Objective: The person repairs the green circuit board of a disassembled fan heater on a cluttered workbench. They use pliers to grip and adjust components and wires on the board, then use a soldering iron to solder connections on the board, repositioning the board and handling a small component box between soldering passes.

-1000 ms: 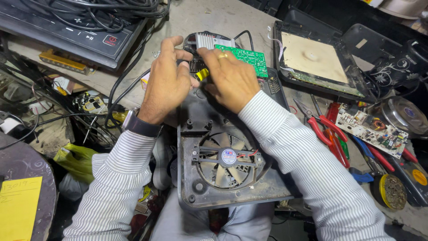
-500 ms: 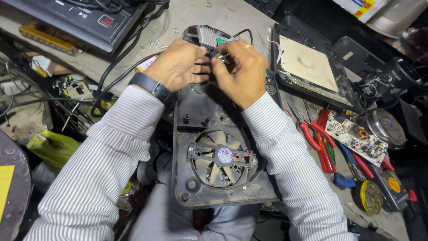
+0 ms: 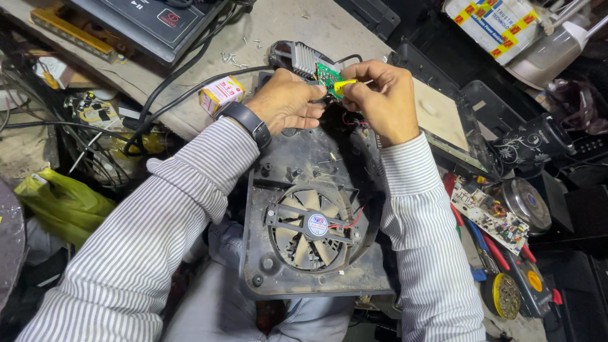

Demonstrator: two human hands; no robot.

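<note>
A crowded repair bench (image 3: 354, 38) with a grey, dusty top fills the view. At its near edge the green board (image 3: 325, 75) is held up between both hands, just above the far end of the black base (image 3: 297, 171). The board is small, with a ribbed metal heatsink (image 3: 303, 58) on its far side and thin red wires hanging toward the base. The left hand (image 3: 288, 101) is closed on the board's left edge. The right hand (image 3: 383, 98) pinches a yellow-handled tool (image 3: 345, 85) against the board. The base lies on the person's lap, with a round fan (image 3: 315, 225) in its near half. Left of the base stands a small box (image 3: 221, 93); right of it lie another circuit board (image 3: 487, 214) and red-handled pliers (image 3: 500, 248).
</note>
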